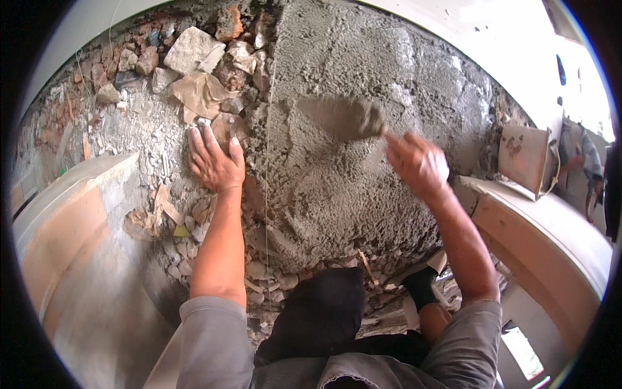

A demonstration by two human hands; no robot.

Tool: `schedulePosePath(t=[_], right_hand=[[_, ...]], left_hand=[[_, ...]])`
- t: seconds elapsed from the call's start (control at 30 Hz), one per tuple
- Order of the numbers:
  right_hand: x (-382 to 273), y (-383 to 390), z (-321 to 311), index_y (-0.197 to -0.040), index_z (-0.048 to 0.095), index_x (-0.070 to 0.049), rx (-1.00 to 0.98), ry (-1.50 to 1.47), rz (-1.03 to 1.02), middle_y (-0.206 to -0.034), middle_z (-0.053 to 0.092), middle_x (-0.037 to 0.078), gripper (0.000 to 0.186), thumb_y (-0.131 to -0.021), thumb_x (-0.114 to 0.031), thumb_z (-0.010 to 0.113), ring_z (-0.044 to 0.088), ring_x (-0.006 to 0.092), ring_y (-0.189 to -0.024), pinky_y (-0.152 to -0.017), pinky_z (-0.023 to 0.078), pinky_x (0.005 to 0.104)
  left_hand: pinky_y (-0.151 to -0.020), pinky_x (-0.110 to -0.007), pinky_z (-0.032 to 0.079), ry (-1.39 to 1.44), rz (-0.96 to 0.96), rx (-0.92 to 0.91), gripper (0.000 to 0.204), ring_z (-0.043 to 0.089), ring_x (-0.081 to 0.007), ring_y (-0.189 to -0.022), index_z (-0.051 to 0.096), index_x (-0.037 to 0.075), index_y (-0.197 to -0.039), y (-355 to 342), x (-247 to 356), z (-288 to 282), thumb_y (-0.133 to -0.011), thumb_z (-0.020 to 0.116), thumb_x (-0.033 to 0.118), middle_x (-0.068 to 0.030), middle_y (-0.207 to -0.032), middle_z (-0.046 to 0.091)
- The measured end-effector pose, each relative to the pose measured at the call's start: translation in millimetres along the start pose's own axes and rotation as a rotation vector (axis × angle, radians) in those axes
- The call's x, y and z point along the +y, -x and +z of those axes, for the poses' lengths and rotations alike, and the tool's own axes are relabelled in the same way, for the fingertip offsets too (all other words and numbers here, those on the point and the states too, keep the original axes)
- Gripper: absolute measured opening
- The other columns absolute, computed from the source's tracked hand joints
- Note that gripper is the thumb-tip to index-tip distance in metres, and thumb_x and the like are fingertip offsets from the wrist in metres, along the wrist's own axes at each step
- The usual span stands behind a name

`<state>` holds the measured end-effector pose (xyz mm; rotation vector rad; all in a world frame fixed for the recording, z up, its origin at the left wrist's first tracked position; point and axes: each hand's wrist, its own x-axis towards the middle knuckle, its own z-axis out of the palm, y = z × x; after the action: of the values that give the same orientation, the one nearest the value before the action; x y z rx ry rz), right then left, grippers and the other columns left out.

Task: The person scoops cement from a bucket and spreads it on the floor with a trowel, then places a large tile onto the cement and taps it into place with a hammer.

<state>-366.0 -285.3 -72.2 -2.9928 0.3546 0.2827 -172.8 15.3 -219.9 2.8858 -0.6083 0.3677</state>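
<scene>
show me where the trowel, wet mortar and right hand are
Trowel (pixel 342 119), head view: middle of its blade
Wet mortar (pixel 340 201), head view: rough surface below the trowel
Right hand (pixel 421 163), head view: back of the hand

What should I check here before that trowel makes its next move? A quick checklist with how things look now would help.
1. Trowel held: ok, its handle is in the right hand.
2. Left hand clear of the blade: ok, it is spread over the rubble, left of the mortar.
3. Mortar surface even: not ok, it looks rough and lumpy in places.
4. String in view: ok, it runs near the mortar's left edge.
5. Blade touching the mortar: cannot tell, it is blurred.
</scene>
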Motion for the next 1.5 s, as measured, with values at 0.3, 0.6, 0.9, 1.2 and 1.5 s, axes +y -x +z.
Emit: schedulePosePath(t=[0.3, 0.6, 0.9, 1.2, 1.5], right_hand=[[-17.9, 80.8, -3.8, -0.103, 0.065, -0.004, -0.25, -0.868, 0.7, -0.096, 0.066, 0.021, 0.031, -0.091, -0.029, 0.052, 0.066, 0.0303, -0.087, -0.078, 0.052, 0.0379], [-15.9, 343.1, -52.9, -0.106, 0.062, -0.009, -0.722, -0.339, 0.765, -0.098, 0.066, 0.017, 0.036, -0.088, -0.039, 0.053, 0.062, 0.0369, -0.091, -0.081, 0.049, 0.0462], [-84.9, 643.3, -104.9, -0.071, 0.054, -0.005, 0.022, -0.538, 1.661, -0.061, 0.046, -0.002, 0.02, -0.083, -0.021, 0.06, 0.043, 0.0093, -0.058, -0.052, 0.039, 0.0296], [-147.2, 824.5, -92.3, -0.071, 0.057, -0.004, -0.148, -0.672, 1.996, -0.058, 0.05, 0.004, 0.018, -0.083, -0.017, 0.056, 0.05, 0.0169, -0.052, -0.05, 0.04, 0.0316], [-46.7, 535.2, -31.5, -0.134, 0.043, 0.001, 0.354, -0.473, 0.904, -0.132, 0.048, 0.023, 0.051, -0.094, -0.029, 0.051, 0.044, 0.0355, -0.125, -0.106, 0.032, 0.041]], left_hand=[[-0.099, -0.047, 0.035, -0.075, 0.019, 0.04, 0.056, 0.04, -0.0313, -0.128, 0.042, 0.013, -0.137, 2.4, -1.2, 3.0, -0.093, 0.042, 0.048, -0.0137, -0.141, 0.04], [-0.104, -0.046, 0.031, -0.105, -0.036, -0.016, 0.057, 0.035, -0.0277, -0.133, 0.037, 0.018, -0.141, 7.3, -6.2, 13.0, -0.095, 0.037, 0.051, -0.0108, -0.145, 0.036], [-0.103, -0.037, 0.033, 0.638, -0.192, -0.281, 0.058, 0.045, -0.0288, -0.125, 0.044, 0.002, -0.134, -17.3, -40.0, 6.2, -0.095, 0.043, 0.044, -0.0182, -0.136, 0.048], [-0.08, -0.032, 0.049, 0.963, -0.101, -0.475, 0.032, 0.062, -0.0183, -0.088, 0.062, 0.0, -0.097, 201.7, 30.0, -117.8, -0.095, 0.042, 0.025, -0.0099, -0.095, 0.066], [-0.102, -0.038, 0.037, 1.315, 0.294, -1.512, 0.039, 0.049, -0.0256, -0.121, 0.047, 0.005, -0.131, 308.0, 196.3, -190.5, -0.096, 0.042, 0.02, -0.0142, -0.13, 0.052]])
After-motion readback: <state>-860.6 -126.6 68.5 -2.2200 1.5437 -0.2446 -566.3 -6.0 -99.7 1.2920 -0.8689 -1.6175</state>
